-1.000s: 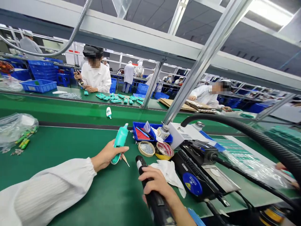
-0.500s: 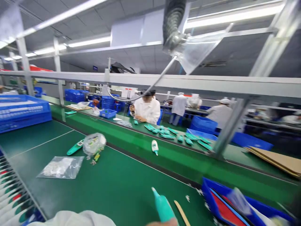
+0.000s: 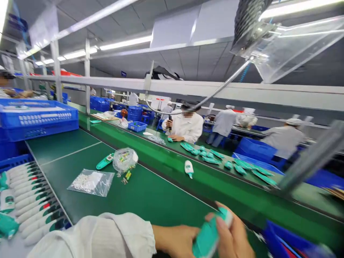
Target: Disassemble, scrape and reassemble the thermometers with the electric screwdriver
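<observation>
A teal and white thermometer (image 3: 206, 236) is held between both hands at the lower edge of the view, blurred by motion. My right hand (image 3: 233, 233) is closed on its right side, with the thumb across the front and a finger at the top. At its lower left, my left hand (image 3: 176, 239) grips the casing; the fingertips are hidden behind it. Beyond the hands, a similar white thermometer with a teal tip (image 3: 189, 168) lies on the green conveyor belt (image 3: 163, 157).
On the green bench lie a bag of small white parts (image 3: 91, 182), a bag of circuit boards (image 3: 125, 159) and a teal casing (image 3: 104, 161). Finished-looking thermometers fill a tray (image 3: 34, 204) at left. A blue bin (image 3: 279, 233) stands lower right. A co-worker (image 3: 185, 125) sits across the belt.
My view has swung left, shifting the scene to the right. The left hand has come into view on the thermometer, which one hand alone visibly held before. The right hand shows more fully.
</observation>
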A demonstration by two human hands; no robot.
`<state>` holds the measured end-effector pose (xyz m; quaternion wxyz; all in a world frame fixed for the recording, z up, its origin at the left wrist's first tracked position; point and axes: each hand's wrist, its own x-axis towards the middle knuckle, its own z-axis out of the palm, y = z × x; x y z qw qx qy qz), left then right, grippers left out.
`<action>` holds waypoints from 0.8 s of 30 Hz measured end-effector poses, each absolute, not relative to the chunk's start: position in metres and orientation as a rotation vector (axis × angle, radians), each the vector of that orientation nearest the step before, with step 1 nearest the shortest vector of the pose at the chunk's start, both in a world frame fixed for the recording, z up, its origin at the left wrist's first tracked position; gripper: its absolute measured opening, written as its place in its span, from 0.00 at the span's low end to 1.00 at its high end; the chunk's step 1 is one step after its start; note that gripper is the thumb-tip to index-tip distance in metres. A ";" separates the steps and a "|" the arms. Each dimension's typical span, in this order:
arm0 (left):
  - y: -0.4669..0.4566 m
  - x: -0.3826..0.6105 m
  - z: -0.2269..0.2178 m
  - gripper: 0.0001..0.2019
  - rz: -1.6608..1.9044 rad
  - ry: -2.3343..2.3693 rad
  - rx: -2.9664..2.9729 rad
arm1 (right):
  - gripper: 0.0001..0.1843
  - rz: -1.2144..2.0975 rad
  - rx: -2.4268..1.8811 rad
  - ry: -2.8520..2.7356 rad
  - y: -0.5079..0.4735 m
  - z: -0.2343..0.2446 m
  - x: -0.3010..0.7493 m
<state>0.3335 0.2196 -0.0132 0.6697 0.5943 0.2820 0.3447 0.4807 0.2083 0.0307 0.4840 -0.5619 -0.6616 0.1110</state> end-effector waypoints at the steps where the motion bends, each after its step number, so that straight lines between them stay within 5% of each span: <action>1: 0.216 0.335 -0.014 0.26 0.785 0.650 1.376 | 0.25 0.342 -1.366 -1.623 0.210 0.035 0.474; 8: 0.213 0.348 -0.038 0.15 1.002 0.816 1.370 | 0.23 0.454 -1.263 -1.409 0.226 0.025 0.442; 24: 0.229 0.350 -0.055 0.12 1.312 0.973 1.366 | 0.30 0.309 -1.421 -1.089 0.253 0.015 0.413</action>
